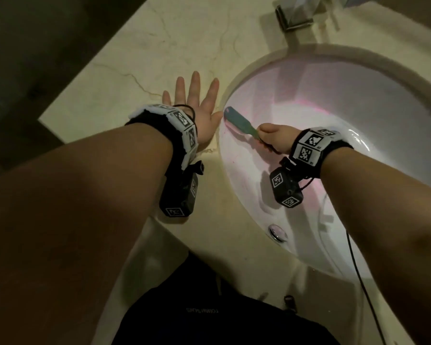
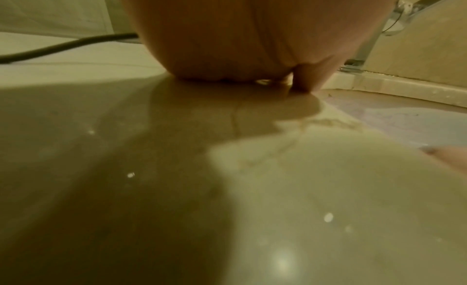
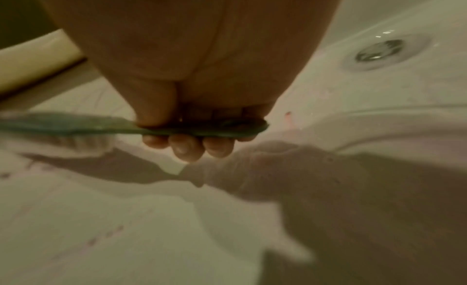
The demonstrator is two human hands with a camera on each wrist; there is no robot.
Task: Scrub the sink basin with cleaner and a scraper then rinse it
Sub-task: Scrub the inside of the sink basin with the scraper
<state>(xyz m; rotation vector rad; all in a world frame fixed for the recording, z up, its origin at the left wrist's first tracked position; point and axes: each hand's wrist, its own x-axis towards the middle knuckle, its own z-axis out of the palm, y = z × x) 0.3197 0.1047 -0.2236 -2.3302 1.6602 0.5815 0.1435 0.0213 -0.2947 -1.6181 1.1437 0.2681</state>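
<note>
A white oval sink basin smeared with pink cleaner is set into a beige marble counter. My right hand is inside the basin and grips the handle of a teal scraper. The scraper's far end lies against the basin's left wall just under the rim. In the right wrist view my fingers curl under the teal scraper, whose bristled underside touches the basin. My left hand lies flat on the counter beside the rim, fingers straight and spread. Its palm presses the counter.
A chrome faucet base stands at the counter's back, above the basin. The drain sits near the basin's front; the same drain shows in the right wrist view. A black cable runs along my right forearm. The counter's left edge drops to dark floor.
</note>
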